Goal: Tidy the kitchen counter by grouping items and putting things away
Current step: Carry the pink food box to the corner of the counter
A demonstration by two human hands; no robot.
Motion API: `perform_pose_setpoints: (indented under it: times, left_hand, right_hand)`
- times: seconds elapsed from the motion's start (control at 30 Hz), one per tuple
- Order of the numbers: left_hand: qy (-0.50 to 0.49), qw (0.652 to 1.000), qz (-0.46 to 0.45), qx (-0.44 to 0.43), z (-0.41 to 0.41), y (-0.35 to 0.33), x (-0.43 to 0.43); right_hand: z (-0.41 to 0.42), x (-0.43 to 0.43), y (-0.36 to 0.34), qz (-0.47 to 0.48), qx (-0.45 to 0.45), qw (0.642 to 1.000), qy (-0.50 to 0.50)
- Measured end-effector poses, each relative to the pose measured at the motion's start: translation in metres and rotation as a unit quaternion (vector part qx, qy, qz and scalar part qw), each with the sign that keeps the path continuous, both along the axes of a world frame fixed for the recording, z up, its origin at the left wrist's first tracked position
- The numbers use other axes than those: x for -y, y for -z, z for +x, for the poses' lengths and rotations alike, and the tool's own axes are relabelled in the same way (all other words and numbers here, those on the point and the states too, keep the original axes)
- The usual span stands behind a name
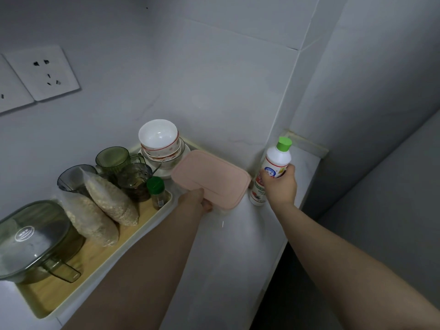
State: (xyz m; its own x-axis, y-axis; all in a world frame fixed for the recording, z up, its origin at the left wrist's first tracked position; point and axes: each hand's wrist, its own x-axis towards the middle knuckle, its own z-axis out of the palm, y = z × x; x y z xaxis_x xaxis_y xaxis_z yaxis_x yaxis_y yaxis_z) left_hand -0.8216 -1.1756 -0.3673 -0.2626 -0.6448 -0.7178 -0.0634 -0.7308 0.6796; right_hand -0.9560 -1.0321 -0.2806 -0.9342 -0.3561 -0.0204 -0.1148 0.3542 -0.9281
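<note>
My left hand (196,200) grips the near edge of a flat pink board (212,177) and holds it tilted above the white counter (228,246), near the back wall. My right hand (279,184) is wrapped around a white bottle with a green cap (276,163). The bottle stands upright in the counter's back right corner, just right of the pink board.
A wooden tray (100,256) on the left carries a lidded green glass pot (35,241), two bags of oats (104,208), green glass cups (114,158) and a small green-capped jar (157,191). Stacked white bowls (160,144) stand behind it. The counter ends at the right edge.
</note>
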Motion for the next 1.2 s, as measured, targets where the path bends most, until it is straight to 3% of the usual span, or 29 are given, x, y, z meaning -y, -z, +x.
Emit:
perform_pose_setpoints:
  times: [0.9,1.2]
  left_hand:
    - [0.000,0.999,-0.028,-0.019,-0.004,-0.015,-0.008]
    - [-0.006,0.998,-0.036,-0.048,0.011,-0.047,-0.031]
  right_hand:
    - [-0.001,0.006,0.011,0.067,0.038,0.996,-0.041]
    - [0.011,-0.011,0.008,0.138,0.083,0.987,-0.029]
